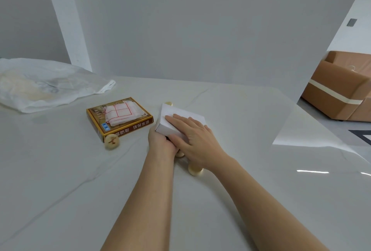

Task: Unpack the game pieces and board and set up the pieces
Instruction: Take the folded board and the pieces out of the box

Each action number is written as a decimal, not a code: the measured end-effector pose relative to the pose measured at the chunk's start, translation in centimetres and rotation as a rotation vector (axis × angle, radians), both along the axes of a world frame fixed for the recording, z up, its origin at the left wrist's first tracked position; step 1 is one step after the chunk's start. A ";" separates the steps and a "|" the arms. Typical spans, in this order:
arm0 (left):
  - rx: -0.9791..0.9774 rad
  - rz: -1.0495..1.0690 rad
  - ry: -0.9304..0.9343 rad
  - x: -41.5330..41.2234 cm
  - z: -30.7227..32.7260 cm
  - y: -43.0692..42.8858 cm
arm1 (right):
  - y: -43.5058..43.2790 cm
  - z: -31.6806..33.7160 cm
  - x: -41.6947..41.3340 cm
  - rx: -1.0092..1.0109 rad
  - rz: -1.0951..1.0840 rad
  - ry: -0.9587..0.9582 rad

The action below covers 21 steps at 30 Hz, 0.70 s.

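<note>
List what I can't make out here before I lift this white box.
Head view:
- White box: anything under it is hidden by its own walls and both hands.
- Left hand: grip hidden behind the box and right hand.
- Game piece by the right wrist: partly covered, marking unreadable.
- Plastic bag: contents blurred through the film, cut by the left edge.

**Both hands on the white box**

The right hand lay flat on top of a white box on the desk, fingers straight. The left hand gripped the box's near corner. A brown game box sat just to the left with a folded board on it. Round pale pieces lay loose: one against the game box, one under the right wrist, another behind the white box.
</note>
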<state>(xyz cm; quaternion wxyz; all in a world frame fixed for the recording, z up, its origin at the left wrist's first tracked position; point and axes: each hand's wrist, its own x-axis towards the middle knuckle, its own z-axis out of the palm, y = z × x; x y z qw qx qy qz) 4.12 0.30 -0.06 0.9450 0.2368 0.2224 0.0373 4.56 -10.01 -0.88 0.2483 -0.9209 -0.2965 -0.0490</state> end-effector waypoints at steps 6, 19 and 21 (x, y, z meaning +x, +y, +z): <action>0.255 -0.028 0.161 1.3 0.0 1.0 | -1.2 0.0 0.6 0.041 0.049 -0.105; 2.200 0.117 0.137 -0.7 -1.8 4.5 | -1.0 -2.1 1.6 0.065 -0.015 -0.516; 2.188 0.091 0.088 -0.9 -1.9 4.8 | -0.9 -2.3 1.6 0.068 -0.017 -0.515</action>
